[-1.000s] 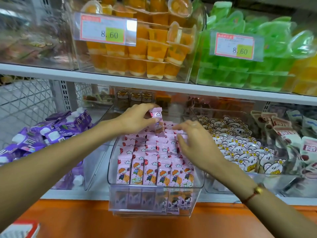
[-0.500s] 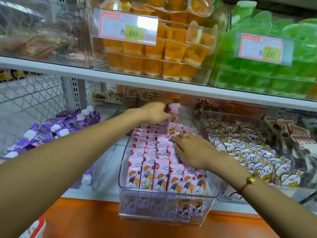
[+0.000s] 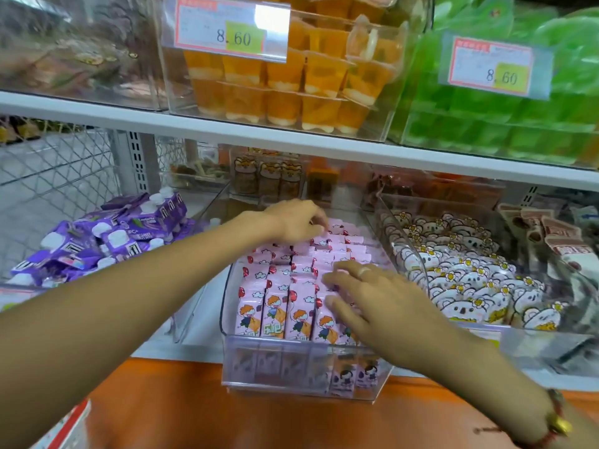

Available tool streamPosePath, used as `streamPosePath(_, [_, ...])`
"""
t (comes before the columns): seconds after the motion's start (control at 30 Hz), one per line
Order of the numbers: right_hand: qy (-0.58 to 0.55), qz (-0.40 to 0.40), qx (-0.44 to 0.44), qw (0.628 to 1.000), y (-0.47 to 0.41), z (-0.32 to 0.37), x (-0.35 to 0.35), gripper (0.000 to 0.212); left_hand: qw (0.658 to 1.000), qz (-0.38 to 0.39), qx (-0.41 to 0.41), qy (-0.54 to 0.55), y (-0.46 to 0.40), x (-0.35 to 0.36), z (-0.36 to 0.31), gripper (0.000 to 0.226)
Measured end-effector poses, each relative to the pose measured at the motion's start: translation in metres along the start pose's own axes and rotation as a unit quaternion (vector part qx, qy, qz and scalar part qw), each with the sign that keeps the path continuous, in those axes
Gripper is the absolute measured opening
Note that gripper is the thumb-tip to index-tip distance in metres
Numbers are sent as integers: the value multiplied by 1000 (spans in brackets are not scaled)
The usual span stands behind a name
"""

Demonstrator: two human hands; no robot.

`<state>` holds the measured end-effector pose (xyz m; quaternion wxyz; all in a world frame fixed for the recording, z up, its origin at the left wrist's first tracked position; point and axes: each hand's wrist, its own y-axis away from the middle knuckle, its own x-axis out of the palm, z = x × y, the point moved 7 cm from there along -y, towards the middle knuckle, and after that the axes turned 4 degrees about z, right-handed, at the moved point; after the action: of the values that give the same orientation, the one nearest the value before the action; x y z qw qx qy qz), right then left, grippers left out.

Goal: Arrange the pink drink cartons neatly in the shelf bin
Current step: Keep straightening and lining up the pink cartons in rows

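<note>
Nearest to me, an orange counter [image 3: 168, 413] runs along the foot of the shelving, with the corner of a red and white box [image 3: 66, 429] at 7 o'clock. Both bare forearms reach over it from the bottom corners. The right wrist carries a red cord bracelet [image 3: 556, 426] with a gold charm.

Just past the counter edge sits the clear shelf bin [image 3: 291, 371], its front wall jutting slightly over the orange. The pink drink cartons [image 3: 275, 306] stand inside it in tight upright rows, cartoon faces forward, filling it front to back. The right hand [image 3: 372, 299] lies flat over the front right rows, at about 4 o'clock in the bin, fingers straight and spread, a ring on one finger, pressing on the carton tops without gripping. The left hand [image 3: 295, 222] reaches to the back rows at 12 o'clock, fingers bent down onto the rear cartons; whether it pinches one I cannot tell.

At 9 o'clock of the bin lie purple pouches [image 3: 110, 238] in a loose heap; at 3 o'clock, white koala-shaped packs [image 3: 460, 270] fill a neighbouring clear bin.

Farther up, the white shelf [image 3: 227, 131] carries orange jelly cups [image 3: 291, 85] and green jelly cups [image 3: 518, 108], each behind a price tag reading 8.60 [image 3: 233, 30].
</note>
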<state>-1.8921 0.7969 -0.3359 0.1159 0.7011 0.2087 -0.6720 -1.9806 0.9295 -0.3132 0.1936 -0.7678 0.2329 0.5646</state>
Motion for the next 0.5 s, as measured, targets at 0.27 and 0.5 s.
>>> streamPosePath(0.27, [1, -34, 9, 999, 20, 6, 8, 46, 1000, 21, -3, -22, 0, 13, -6, 25])
streamPosePath(0.5, [-17, -45, 10, 999, 21, 6, 6, 41, 995, -63, -32, -77, 0, 5, -2, 8])
